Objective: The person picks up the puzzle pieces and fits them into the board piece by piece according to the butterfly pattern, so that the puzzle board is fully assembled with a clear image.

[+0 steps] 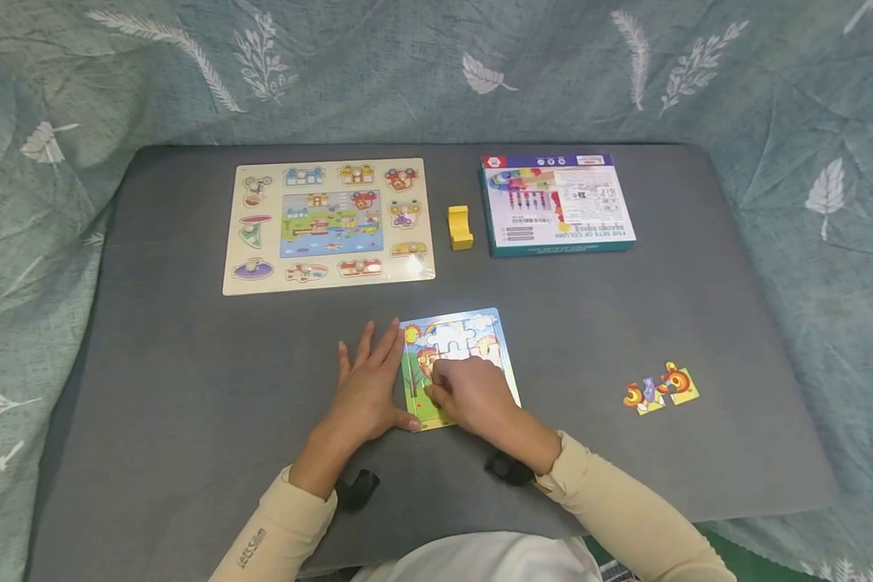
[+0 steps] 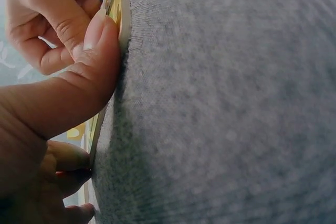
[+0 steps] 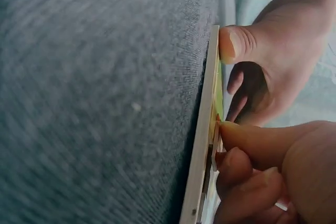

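Observation:
A small jigsaw puzzle board (image 1: 505, 356) with a sun, a tree and sky lies in front of the person, with white gaps in its picture. The left hand (image 1: 369, 392) is spread along its left side, fingers straight. Its thumb (image 2: 100, 51) presses on the board's near left corner. Over the board's middle is the right hand (image 1: 474, 392), fingers curled. Between thumb and fingertip it pinches a thin puzzle piece (image 3: 216, 148), low over the board and slightly tilted. The piece's picture is mostly hidden by the hand.
Loose puzzle pieces (image 1: 658, 390) lie to the right. Farther back are a wooden peg puzzle (image 1: 262, 242), a yellow block (image 1: 460, 228) and a boxed bead set (image 1: 560, 206). The grey table (image 1: 189, 388) has a patterned green cloth (image 1: 422, 73) behind it.

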Demonstrator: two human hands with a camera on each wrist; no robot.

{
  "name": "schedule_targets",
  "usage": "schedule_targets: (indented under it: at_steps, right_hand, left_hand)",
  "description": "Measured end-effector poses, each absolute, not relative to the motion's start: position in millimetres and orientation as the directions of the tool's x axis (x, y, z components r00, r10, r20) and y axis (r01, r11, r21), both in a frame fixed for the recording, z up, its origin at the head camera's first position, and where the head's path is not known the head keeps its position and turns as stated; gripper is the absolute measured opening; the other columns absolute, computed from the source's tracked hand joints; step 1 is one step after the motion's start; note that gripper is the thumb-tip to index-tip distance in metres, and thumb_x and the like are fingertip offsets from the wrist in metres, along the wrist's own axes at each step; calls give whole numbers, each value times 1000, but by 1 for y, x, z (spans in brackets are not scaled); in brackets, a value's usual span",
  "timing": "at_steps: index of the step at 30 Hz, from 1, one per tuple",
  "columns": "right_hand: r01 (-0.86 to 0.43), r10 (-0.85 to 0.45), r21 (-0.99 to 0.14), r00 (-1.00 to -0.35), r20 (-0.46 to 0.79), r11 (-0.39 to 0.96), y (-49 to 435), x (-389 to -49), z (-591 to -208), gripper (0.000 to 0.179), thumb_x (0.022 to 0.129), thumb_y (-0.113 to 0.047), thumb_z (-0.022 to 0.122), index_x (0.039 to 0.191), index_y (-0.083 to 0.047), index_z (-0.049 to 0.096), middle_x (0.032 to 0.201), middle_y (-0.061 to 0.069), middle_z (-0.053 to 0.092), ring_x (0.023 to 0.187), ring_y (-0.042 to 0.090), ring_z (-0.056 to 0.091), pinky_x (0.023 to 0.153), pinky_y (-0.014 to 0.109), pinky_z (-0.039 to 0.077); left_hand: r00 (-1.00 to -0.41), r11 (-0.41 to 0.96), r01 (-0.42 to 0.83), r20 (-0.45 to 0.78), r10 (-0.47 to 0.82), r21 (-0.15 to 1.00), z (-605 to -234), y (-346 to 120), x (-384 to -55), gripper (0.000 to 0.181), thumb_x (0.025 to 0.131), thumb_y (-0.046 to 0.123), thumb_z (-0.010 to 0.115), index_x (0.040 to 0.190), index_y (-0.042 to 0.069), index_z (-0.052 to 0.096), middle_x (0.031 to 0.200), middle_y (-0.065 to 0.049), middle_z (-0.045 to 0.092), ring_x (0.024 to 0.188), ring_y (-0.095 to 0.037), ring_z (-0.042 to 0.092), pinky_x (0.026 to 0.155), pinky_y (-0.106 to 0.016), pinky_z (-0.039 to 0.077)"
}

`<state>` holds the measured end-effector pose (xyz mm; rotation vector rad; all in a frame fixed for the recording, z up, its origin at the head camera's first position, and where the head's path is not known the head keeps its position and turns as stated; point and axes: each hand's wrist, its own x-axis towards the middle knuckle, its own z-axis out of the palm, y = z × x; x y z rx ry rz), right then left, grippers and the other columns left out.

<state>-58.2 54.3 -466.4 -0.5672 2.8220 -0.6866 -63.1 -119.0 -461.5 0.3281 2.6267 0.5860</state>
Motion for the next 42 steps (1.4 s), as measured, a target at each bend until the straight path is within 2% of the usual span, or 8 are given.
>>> schedule_targets:
  at_steps: [4,9,12,19,24,31,36,42]
  right_hand:
    - [-322,-413,-475,-905,-99,819,54,-62,-468,23,81,-25,77,69,-18,59,56,-10,52,50,5,43,44,22,33]
    - [-222,-405,-526,-875,-264,821,53,-76,-465,23,78,-26,80,84,-15,61,61,-8,55,51,7,47,47,23,37]
    - [-195,-412,-534,-852,-323,823,55,-83,-462,24,77,-25,80,81,-16,59,62,-8,56,52,9,49,48,25,38]
    - [-208,-430,-517,-830,-356,830,61,-88,-459,25,79,-27,79,80,-16,57,61,-7,56,53,10,51,49,25,39]
    - [-200,-414,-514,-843,-344,834,62,-85,-458,25,80,-28,79,82,-15,57,60,-5,52,50,11,47,46,25,35]
    - [-203,-389,-486,-864,-320,850,60,-81,-455,27,78,-25,80,83,-15,56,62,-4,51,53,12,46,46,24,32]
    - [-190,-378,-488,-869,-321,852,59,-83,-454,24,80,-26,78,85,-15,57,63,-5,54,52,13,48,46,26,35]
    - [-248,-448,-638,-877,-171,729,69,-82,-462,5,92,-17,62,91,-13,60,55,-9,54,45,4,46,45,21,36]
  left_hand:
    - [-883,881,137,-347,316,453,-462,-120,-65,131,51,37,94,153,6,20,163,-7,11,149,-37,-2,113,-67,-4]
    - [-882,878,138,-346,319,459,-462,-119,-67,130,51,36,94,153,6,19,163,-7,11,149,-37,-3,113,-68,-4]
    - [-873,872,146,-354,335,467,-461,-119,-70,128,54,36,93,154,6,19,163,-8,10,149,-37,-3,113,-67,-4]
    - [-917,842,130,-259,303,524,-458,-112,-83,82,80,35,77,145,2,40,155,-13,33,147,-40,14,112,-69,0]
    - [-957,866,154,-147,251,475,-459,-100,-94,73,75,33,82,137,7,54,139,-12,52,136,-37,36,113,-67,11]
    - [-972,879,140,-108,211,456,-458,-92,-105,65,68,28,87,126,10,65,124,-11,56,118,-33,44,104,-60,30]
    - [-975,866,119,-106,194,486,-459,-92,-107,63,68,24,87,125,9,65,123,-13,57,118,-33,45,103,-60,31]
    - [-958,856,107,-179,225,505,-457,-100,-100,73,74,31,83,136,5,54,137,-13,49,129,-35,37,107,-61,25]
